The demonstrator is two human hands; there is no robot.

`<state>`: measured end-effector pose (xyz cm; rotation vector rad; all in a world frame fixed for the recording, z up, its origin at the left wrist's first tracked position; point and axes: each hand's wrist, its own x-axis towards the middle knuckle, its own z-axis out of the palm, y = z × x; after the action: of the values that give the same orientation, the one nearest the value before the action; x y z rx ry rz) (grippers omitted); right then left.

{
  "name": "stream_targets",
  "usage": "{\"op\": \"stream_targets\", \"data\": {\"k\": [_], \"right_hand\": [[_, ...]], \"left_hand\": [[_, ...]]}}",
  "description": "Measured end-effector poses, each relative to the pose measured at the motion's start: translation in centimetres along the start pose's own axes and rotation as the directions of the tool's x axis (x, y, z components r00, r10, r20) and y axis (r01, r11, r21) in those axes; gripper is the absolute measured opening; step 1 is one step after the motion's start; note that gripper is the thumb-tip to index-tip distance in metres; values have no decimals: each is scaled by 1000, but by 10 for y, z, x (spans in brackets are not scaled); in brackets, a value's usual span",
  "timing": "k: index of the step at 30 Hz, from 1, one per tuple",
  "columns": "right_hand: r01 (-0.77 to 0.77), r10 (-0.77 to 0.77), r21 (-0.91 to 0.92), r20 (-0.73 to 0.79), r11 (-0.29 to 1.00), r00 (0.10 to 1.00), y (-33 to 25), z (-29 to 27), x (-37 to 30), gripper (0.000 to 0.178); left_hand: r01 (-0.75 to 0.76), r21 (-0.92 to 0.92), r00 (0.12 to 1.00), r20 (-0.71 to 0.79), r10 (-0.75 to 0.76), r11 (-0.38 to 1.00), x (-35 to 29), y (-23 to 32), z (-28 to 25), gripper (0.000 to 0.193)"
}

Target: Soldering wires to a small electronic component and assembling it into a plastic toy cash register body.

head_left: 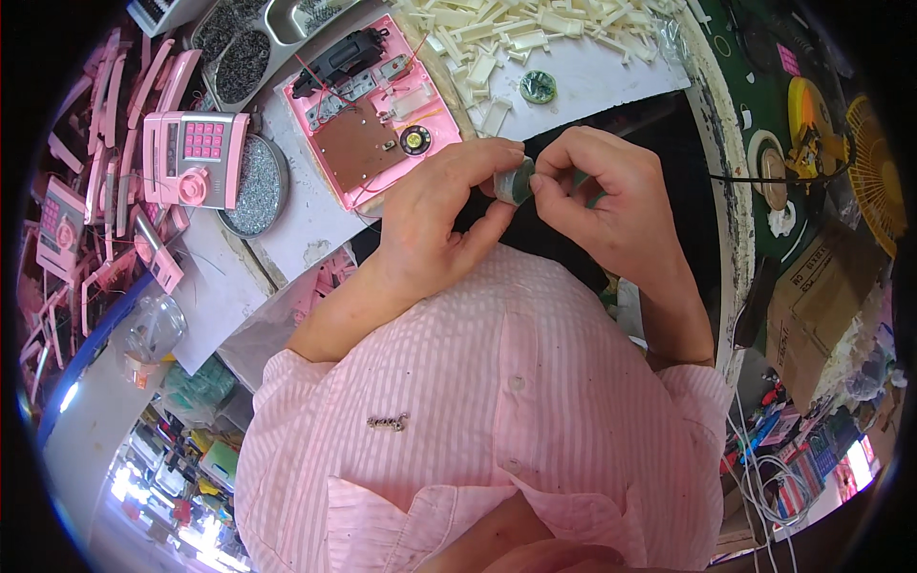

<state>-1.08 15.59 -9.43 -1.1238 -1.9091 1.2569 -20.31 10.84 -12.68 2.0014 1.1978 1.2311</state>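
The desk (611, 81) fills the upper part of the view, its pale top curving away toward the rim. The person's pink striped shirt (497, 401) takes up the lower middle, with both forearms rising from it toward the desk edge.

On the desk, left of centre, lies an opened pink toy-safe shell (368, 110), inside up, showing a brown circuit board, thin red wires, a black part along its top edge and a small round speaker (415, 140). Further left an assembled pink toy safe (194, 158) with a keypad and a dial rests partly over a round metal dish of small screws (260, 186). Above them a metal tray (250, 43) holds more dark small parts. Stacked pink plastic panels (105, 124) crowd the far left. A heap of cream plastic pieces (535, 29) spreads along the top, and a small green round part (538, 87) lies just below it, alone on the white sheet.

The left hand (430, 215) and right hand (602, 196) meet just in front of the desk edge, above the dark gap. Both are closed in a pinch on one small grey-green round part (513, 181): the left thumb and forefinger grip it from the left, the right fingertips press it from the right.
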Motion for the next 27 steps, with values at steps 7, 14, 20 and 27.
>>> {"op": "stream_targets", "data": {"k": [7, 14, 20, 27], "right_hand": [[-11, 16, 62, -74, 998, 997, 2, -1, 0, 9], [-59, 76, 191, -82, 980, 994, 1, -4, -2, 8], [76, -52, 197, -127, 977, 991, 5, -3, -1, 13], [152, -144, 80, -105, 985, 984, 3, -6, -6, 14]], "left_hand": [[49, -62, 999, 0, -49, 997, -1, 0, 1, 47], [313, -369, 946, 43, -321, 875, -5, 5, 2, 40], [444, -725, 867, 199, -457, 527, -6, 7, 0, 45], [412, -746, 891, 208, -404, 523, -7, 5, 1, 44]]}}
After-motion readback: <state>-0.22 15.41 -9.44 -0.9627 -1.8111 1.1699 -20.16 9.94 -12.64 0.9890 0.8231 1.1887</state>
